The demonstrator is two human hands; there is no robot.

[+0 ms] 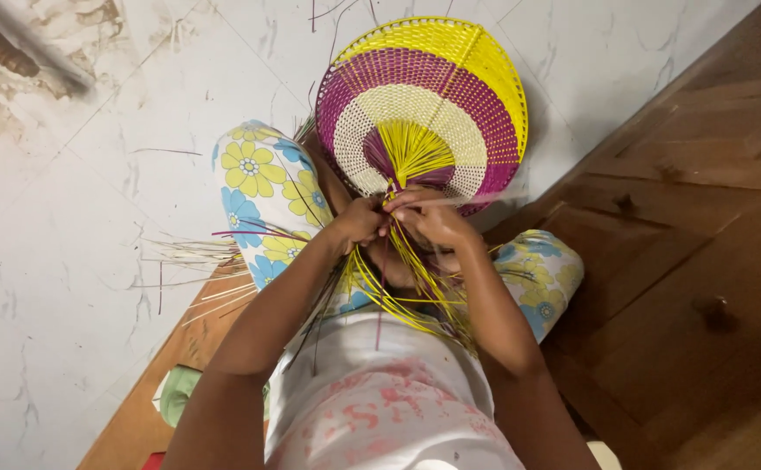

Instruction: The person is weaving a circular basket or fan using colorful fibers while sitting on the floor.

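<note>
A round woven fan [424,104] in yellow, purple and cream bands stands upright in front of my knees. Its loose yellow strands [406,292] gather at the base and trail down over my lap. My left hand [356,221] is shut on the strands at the fan's base. Right beside it, touching, my right hand [431,218] pinches the same bundle. A few purple strands [250,233] stick out to the left.
I sit with knees apart in floral trousers [258,187] on a wooden board [137,418] over a white marble floor [67,218]. Thin loose strips [184,257] lie on the floor at left. A wooden surface [693,261] fills the right. A green object [178,392] lies beside my left arm.
</note>
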